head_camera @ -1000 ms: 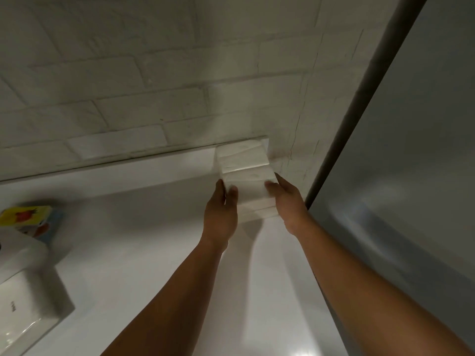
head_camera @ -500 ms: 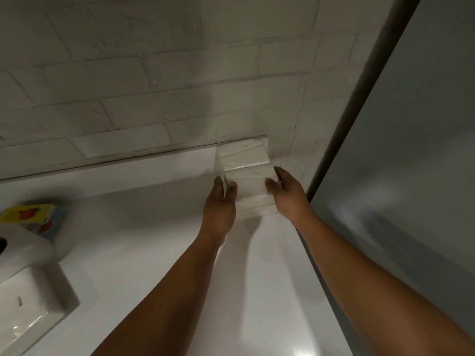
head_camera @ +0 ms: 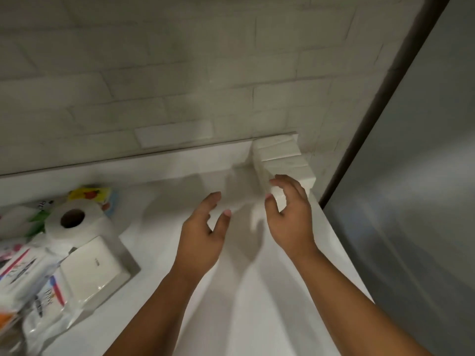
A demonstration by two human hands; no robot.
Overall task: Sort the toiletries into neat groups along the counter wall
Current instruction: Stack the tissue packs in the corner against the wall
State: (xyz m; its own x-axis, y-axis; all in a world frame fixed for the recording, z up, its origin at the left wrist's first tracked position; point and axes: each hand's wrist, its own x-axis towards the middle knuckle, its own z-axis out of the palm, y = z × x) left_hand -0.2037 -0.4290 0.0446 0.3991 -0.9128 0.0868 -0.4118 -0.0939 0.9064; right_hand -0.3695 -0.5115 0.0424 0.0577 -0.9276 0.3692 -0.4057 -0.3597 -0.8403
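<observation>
tissue packs: white, set in a row at the far right corner of the counter, far end against the tiled wall. left hand: fingers relaxed and spread, holding nothing, apart from the row; right hand: fingers loosely curled, holding nothing, at the row's near end, contact unclear. heaped at left: toilet roll, yellow pack, white pack, printed sachets.

Left hand and right hand hover, fingers relaxed, over a white surface. Stacked tissue packs sit against the tiled wall.
</observation>
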